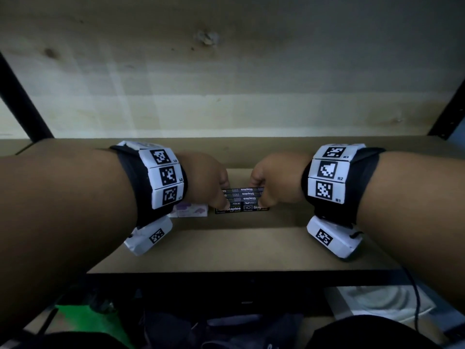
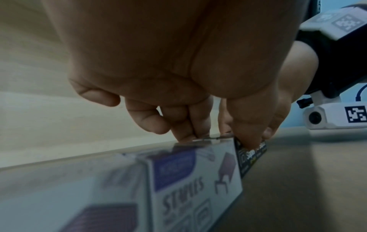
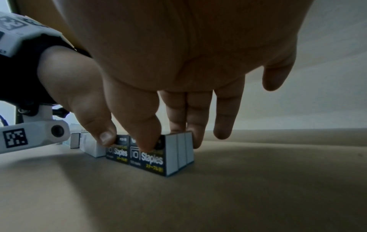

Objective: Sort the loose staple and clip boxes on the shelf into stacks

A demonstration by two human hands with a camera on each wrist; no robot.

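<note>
A block of several black "Staples" boxes stands on edge, side by side, mid-shelf. My left hand pinches its left end and my right hand pinches its right end. In the right wrist view my right hand has its thumb on the printed front of the black boxes and its fingers behind them. In the left wrist view my left hand grips the black boxes from above. White and purple staple boxes sit directly left of the black block.
The brown shelf board runs to a pale wooden back wall. Black metal uprights stand at the far left and far right. Below the front edge lie a green item and white packaging.
</note>
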